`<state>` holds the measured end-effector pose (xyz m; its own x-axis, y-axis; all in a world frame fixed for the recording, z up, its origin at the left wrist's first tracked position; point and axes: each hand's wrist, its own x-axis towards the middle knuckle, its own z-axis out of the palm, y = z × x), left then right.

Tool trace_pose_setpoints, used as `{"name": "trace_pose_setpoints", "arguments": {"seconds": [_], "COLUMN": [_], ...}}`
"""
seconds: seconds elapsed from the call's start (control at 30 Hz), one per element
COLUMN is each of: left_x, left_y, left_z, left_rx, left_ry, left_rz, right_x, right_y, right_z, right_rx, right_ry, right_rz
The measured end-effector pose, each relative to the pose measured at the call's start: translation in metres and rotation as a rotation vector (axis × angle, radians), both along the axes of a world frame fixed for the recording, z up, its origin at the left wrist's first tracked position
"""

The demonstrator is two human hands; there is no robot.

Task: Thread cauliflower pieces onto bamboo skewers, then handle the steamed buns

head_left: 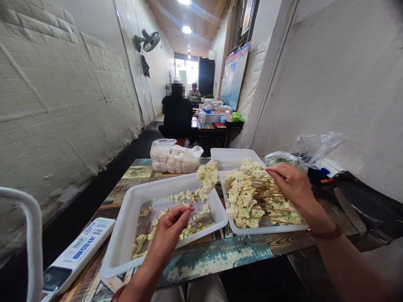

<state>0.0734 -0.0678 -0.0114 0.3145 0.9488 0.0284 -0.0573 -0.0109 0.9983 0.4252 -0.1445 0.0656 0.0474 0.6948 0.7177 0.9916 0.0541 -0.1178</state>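
My left hand [173,226] pinches the thin wooden stick of a cauliflower skewer [208,176], whose florets stand up above the left white tray [126,226]. Loose cauliflower pieces [185,196] lie scattered over that tray's bottom. My right hand [291,182] is closed on the stick end of another cauliflower skewer [252,167], its florets pointing left over the heap. Beneath it, the right white tray [267,230] holds a pile of cauliflower skewers [242,205], florets to the left and sticks to the right.
Behind the trays are a bag of white rounded food [176,157] and another white tray [236,154]. A white boxed device [82,251] lies at left; plastic-wrapped greens [285,160] and a black bag [371,205] sit at right. Two people [178,111] sit farther back.
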Motion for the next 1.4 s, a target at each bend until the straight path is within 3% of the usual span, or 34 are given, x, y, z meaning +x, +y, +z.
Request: {"name": "trace_pose_setpoints", "arguments": {"seconds": [0.33,0.53,0.83,0.97,1.07,1.23,1.4], "left_x": [-0.001,-0.004,0.002,0.005,0.01,0.034,0.068], "left_y": [-0.001,0.002,0.0,-0.002,-0.007,-0.026,-0.053], "left_z": [-0.001,-0.01,0.0,0.004,0.009,0.018,0.01], "left_rx": [0.015,0.027,0.042,0.059,0.074,0.066,0.022], "left_ry": [0.011,0.033,0.066,0.085,0.082,0.028,-0.077], "left_rz": [-0.001,-0.031,-0.055,-0.071,-0.075,-0.146,-0.279], "right_x": [-0.009,-0.018,-0.018,-0.022,-0.048,-0.126,-0.17], "right_y": [0.018,0.015,0.007,-0.006,-0.024,-0.042,-0.036], "right_z": [-0.016,-0.004,-0.002,0.0,-0.004,-0.032,-0.051], "right_rx": [-0.163,-0.336,-0.295,-0.109,0.039,-0.103,0.021], "right_ry": [-0.238,-0.28,-0.325,-0.135,0.199,0.639,1.011], "right_rz": [-0.084,-0.095,-0.119,-0.071,-0.011,0.275,0.281]}}
